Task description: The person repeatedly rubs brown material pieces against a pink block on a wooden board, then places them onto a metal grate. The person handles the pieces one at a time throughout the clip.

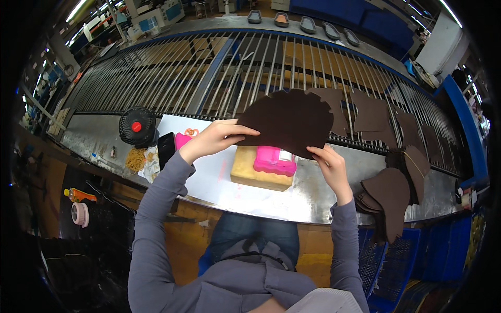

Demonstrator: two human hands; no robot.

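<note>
A dark brown, flat cut piece [289, 117] with a rounded, notched far edge is held up between my hands. My left hand [222, 136] pinches it at its near left edge, fingers lying over the top. At the near right corner, my right hand [329, 161] grips it between thumb and fingers. Below the piece, partly covered by it, a bright pink plastic object [274, 163] with a white patch sits on a tan block [248, 169]. The block stands on a white sheet [201, 175] on the metal table.
A roller conveyor [219, 78] runs behind the table, with more brown pieces [370, 115] lying on its right part. Stacked brown pieces [389, 195] overhang the table's right edge. On the left are a black fan-like object [136, 126], a phone [166, 148] and rubber bands [135, 159].
</note>
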